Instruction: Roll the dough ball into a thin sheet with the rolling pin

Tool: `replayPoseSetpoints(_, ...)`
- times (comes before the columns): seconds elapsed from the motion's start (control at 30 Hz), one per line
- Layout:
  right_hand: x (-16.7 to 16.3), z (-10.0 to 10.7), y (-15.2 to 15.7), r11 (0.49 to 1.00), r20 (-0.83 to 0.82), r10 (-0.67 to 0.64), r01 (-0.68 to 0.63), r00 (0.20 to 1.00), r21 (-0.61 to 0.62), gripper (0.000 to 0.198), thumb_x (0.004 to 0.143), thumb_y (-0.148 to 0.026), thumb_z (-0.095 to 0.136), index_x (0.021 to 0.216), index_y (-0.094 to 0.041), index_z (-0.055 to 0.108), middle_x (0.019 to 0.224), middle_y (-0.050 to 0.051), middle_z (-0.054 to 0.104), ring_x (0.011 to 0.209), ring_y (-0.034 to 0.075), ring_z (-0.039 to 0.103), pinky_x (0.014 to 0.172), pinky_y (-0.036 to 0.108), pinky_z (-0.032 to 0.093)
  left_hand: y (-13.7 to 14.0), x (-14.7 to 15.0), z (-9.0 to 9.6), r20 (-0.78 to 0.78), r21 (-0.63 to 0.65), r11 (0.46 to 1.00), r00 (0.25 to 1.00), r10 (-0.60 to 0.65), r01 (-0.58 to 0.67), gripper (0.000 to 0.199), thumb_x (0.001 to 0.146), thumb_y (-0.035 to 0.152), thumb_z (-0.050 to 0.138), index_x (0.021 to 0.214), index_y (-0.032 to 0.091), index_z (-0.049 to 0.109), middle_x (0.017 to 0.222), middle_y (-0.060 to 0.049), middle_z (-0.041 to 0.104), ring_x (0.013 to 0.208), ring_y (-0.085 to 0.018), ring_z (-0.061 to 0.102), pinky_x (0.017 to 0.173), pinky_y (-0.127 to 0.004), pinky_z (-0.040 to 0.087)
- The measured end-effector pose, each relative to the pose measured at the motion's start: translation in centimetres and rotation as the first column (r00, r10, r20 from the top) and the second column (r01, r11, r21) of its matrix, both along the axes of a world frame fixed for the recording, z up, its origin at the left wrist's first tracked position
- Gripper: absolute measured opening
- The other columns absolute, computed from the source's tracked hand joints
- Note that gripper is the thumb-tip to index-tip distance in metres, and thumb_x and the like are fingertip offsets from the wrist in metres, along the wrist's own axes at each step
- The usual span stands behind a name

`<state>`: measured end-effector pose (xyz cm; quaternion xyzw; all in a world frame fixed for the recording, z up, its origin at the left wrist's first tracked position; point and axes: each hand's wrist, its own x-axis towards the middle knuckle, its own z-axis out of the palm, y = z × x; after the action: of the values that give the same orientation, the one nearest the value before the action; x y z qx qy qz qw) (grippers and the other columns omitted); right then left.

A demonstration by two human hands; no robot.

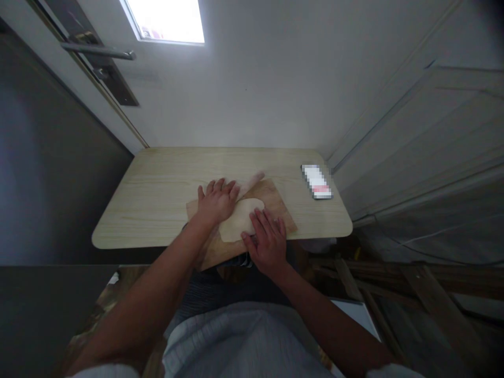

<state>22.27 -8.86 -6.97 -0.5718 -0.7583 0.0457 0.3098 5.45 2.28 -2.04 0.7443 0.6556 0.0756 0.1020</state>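
Observation:
A flat, pale sheet of dough (238, 223) lies on a tilted wooden board (275, 197) that overhangs the table's near edge. Just behind the dough is a light rolling pin (252, 182), a little blurred, slanting away to the right. My left hand (218, 199) rests palm down at the pin's near-left end, fingers outstretched and apart; whether it presses on the pin is hidden. On the dough's right edge lie the extended fingers of my right hand (268, 239), palm down, its thumb touching the near edge of the sheet.
The board sits on a narrow, light wood-grain table (157, 184) against a white door. A phone (317, 182) lies at the table's right end. Up on the left is a metal door handle (98, 51). Wooden planks (425, 294) stand below right.

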Motion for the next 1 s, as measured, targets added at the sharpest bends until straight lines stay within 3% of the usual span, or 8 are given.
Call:
replayPoseSetpoints(0.3,0.8,-0.2,0.5,0.999,0.015,0.040,-0.040,0.999,0.001,0.055,0.098,-0.047,0.051,0.149,-0.028,0.045,0.153,0.007,0.050,0.145,0.028,0.042,0.122,0.052,0.019,-4.2,2.3,0.6,-0.023,0.140,0.985,0.995,-0.094,0.096,0.059,0.104,0.050,0.022,0.155,0.025,0.036,0.160,-0.011,0.040,0.149,-0.033,0.028,0.121,-0.063,0.010)
replayPoseSetpoints(0.53,0.6,0.0,0.4,1.000,0.070,0.013,-0.014,0.997,0.022,0.050,0.098,-0.046,0.051,0.143,-0.024,0.051,0.151,0.008,0.052,0.144,0.027,0.043,0.121,0.049,0.021,-0.1,-0.1,0.5,-0.070,-0.003,0.991,0.988,-0.137,0.137,0.060,0.103,0.055,0.013,0.153,0.035,0.039,0.163,-0.008,0.034,0.150,-0.037,0.026,0.116,-0.070,0.018)
replayPoseSetpoints(0.7,0.6,-0.1,0.4,0.999,0.088,0.007,-0.011,0.996,0.045,0.049,0.099,-0.046,0.050,0.142,-0.023,0.053,0.150,0.008,0.053,0.144,0.026,0.043,0.120,0.048,0.023,1.8,-1.2,0.2,-0.108,-0.099,0.988,0.985,-0.131,0.120,0.064,0.102,0.056,0.010,0.156,0.030,0.034,0.165,-0.010,0.030,0.151,-0.040,0.024,0.115,-0.071,0.020)
replayPoseSetpoints(0.9,1.0,0.0,0.7,0.998,0.088,0.040,-0.044,0.995,0.041,0.051,0.099,-0.046,0.050,0.144,-0.023,0.051,0.150,0.007,0.054,0.144,0.025,0.043,0.120,0.047,0.022,-2.4,1.1,0.3,-0.081,0.092,0.973,0.976,-0.202,0.210,0.065,0.103,0.053,0.009,0.156,0.024,0.035,0.163,-0.009,0.036,0.151,-0.032,0.027,0.120,-0.062,0.019)
replayPoseSetpoints(1.0,1.1,-0.1,0.9,0.997,0.076,0.044,-0.048,0.996,0.056,0.051,0.098,-0.045,0.050,0.144,-0.022,0.051,0.149,0.007,0.055,0.143,0.025,0.044,0.120,0.046,0.022,-3.5,1.6,0.4,-0.068,0.125,0.968,0.975,-0.212,0.219,0.065,0.104,0.053,0.011,0.156,0.021,0.035,0.161,-0.010,0.038,0.150,-0.031,0.028,0.122,-0.059,0.017)
